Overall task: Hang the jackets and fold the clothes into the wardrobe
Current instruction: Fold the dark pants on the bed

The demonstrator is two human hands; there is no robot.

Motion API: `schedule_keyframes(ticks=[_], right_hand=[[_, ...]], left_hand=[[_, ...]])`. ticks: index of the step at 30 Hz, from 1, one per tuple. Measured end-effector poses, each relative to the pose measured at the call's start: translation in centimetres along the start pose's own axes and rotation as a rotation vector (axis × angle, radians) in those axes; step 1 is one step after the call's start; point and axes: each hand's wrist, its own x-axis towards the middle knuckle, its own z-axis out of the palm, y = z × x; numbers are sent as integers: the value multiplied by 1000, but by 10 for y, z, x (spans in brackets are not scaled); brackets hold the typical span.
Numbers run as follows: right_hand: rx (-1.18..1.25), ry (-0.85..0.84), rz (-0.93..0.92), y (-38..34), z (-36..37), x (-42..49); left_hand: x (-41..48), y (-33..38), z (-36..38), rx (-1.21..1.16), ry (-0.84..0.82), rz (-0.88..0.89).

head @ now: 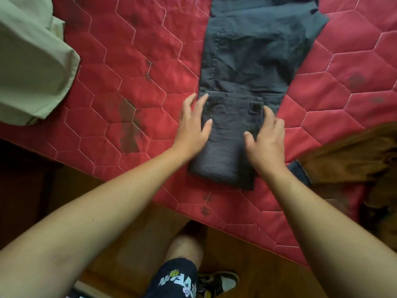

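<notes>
Head view: dark grey trousers (242, 87) laid flat on the red quilted mattress (120, 67), near end folded over. Left hand (193, 127) spread flat at the fold's left edge, right hand (266, 143) loose-fingered on its right side, neither gripping. Green garment (32, 61) far left, brown one (352, 155) right.

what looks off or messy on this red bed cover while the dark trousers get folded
The red quilted cover has dark smudgy stains, the largest left of the left hand. The dark trousers lie slightly askew, their near end folded over under both hands, right hand included. A green garment and a brown one lie loose at the sides.
</notes>
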Motion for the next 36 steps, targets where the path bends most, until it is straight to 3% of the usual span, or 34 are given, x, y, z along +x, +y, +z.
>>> schedule_keyframes(ticks=[2,4,6,9,14,21,25,28,31,36], right_hand=[[-265,49,-231,1,10,-7],[-477,-102,-318,10,20,-4],[-665,-306,-290,22,23,1],[-745,-381,-286,35,22,7],[-658,-125,-348,34,17,12],[-764,-380,-233,35,12,36],[-460,-162,-247,23,5,15],[-30,-30,-52,17,7,-5],[271,-90,225,12,10,-12],[563,-289,479,14,14,-33]], left_hand=[[-9,-5,9,282,-25,245],[-10,-15,23,527,-98,386],[-7,-26,32,682,-175,387],[-6,-35,36,729,-181,368],[9,-22,35,719,-104,374],[25,-22,32,719,-191,354],[17,-14,23,571,-154,266],[5,-14,17,237,0,112],[1,-13,10,-27,56,36],[-6,-4,4,-107,36,-229]])
